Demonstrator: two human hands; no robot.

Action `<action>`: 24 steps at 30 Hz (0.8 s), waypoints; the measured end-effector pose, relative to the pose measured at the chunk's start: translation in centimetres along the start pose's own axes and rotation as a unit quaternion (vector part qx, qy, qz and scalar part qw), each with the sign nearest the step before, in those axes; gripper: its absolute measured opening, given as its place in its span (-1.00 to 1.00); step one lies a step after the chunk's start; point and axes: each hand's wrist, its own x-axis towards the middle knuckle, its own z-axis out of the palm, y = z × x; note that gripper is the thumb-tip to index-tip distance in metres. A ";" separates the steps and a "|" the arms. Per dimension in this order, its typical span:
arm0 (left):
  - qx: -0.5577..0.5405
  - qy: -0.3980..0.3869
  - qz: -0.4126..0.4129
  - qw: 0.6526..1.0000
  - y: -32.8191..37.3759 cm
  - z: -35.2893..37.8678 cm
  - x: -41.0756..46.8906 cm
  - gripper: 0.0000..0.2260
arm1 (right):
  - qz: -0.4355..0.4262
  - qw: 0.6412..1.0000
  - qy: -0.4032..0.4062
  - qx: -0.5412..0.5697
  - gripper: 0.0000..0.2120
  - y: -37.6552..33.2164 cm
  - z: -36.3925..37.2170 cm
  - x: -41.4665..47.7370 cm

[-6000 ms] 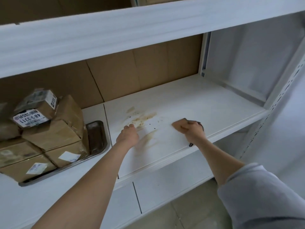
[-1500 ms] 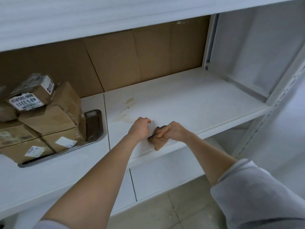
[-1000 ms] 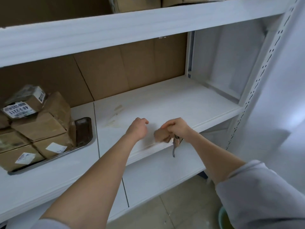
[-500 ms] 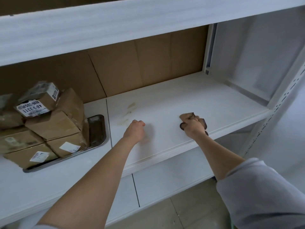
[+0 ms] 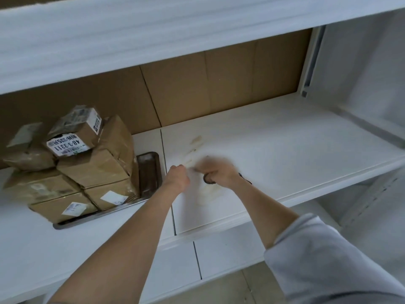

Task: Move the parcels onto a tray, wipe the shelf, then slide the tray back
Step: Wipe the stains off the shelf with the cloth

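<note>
1. Shelf (image 5: pixel 285 150), white flat laminate board in a white metal rack: runs from its front lip, nearest the viewer, to the rear wall. A seam divides it into a left and a right panel.
2. Lower shelf (image 5: pixel 221 251), white board, below the front lip.
3. Sleeve (image 5: pixel 328 266), pale grey fabric, pushed up the right forearm at the lower right corner.
4. Left hand (image 5: pixel 178 177), bare: fingers curled into a fist with nothing inside, resting on the shelf at the seam.
5. Right hand (image 5: pixel 221 172), bare, motion-blurred: just beside the left hand, fingers bunched down over a wiping cloth (image 5: pixel 208 182). Only a dark braided edge of the cloth shows beneath the palm, and it lies against the shelf surface.
6. Smears (image 5: pixel 196 139), faint tan marks on the white board, just beyond both hands. Another pale trace sits nearer, under the right wrist.
7. Tray (image 5: pixel 149 170), dark rectangular metal with a silvery rim: stands on the left panel of the shelf, its right end bare, near the left hand but apart from it.
8. Parcels (image 5: pixel 92 170), brown cardboard boxes with white labels: heaped on the tray, filling all but its right end. The top box is tilted and its label reads 48-3-3311.
9. Back panel (image 5: pixel 219 84), brown cardboard sheets, upright behind the shelf.
10. Upper shelf (image 5: pixel 153 29), white board, overhead.
</note>
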 end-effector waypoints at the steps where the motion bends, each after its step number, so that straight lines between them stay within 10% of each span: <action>1: 0.002 -0.009 -0.012 1.000 -0.2 0.0 0.1 -0.67 | 0.006 1.000 0.013 0.005 -0.77 0.3 -0.2 0.0; 13: -0.009 -0.009 -0.069 0.998 -2.7 -0.1 1.5 -0.63 | 0.239 0.947 0.110 -0.182 -0.53 3.2 -5.0 1.8; 24: -0.042 0.027 -0.039 0.998 -5.2 -1.1 3.7 -0.75 | -0.010 0.982 -0.020 -0.185 -0.66 -3.2 3.1 7.4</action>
